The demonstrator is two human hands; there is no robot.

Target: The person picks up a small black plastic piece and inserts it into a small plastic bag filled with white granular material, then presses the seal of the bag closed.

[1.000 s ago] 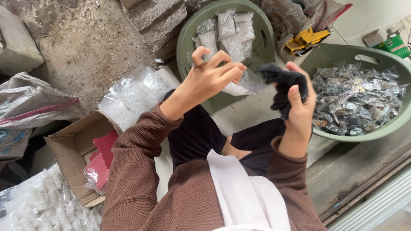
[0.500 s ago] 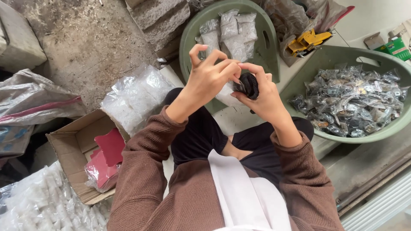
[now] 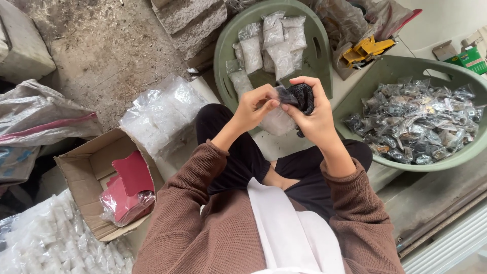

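Fingers, left hand (image 3: 252, 107): thumb and fingertips pinched shut on the rim of a small clear plastic bag (image 3: 276, 119), which hangs between the two hands above the lap.
Fingers, right hand (image 3: 313, 115): curled closed around a black knitted fabric piece (image 3: 301, 96), bunched at the bag's mouth; only its top shows above the knuckles.
Hands together: raised in front of the chest, touching each other at the bag's opening.
Bag: see-through, slightly frosted, its lower part sagging below the left fingertips; whether any of the fabric is already inside cannot be told.
Behind the hands: an oval green plastic tub (image 3: 320, 46) holding a row of small clear packets filled with white pieces (image 3: 274, 43).
To the right: a wider round green plastic basin (image 3: 446, 76) piled with clear packets of dark metal-looking parts (image 3: 416, 119), near the right forearm.
Beyond the basin: a yellow toy-like vehicle (image 3: 366, 49) lying on crumpled plastic sheeting.
To the left: a loose heap of clear bags with white contents (image 3: 160, 114) on the ground, just beside the left knee.
Lower left: an open brown cardboard box (image 3: 76, 170) with red folded card pieces (image 3: 129, 185) inside, some wrapped in clear film.
Clothing: brown knitted sleeves, dark trousers, a white strip down the front.
Ground: rough grey concrete, with stone blocks (image 3: 190, 23) at the top.
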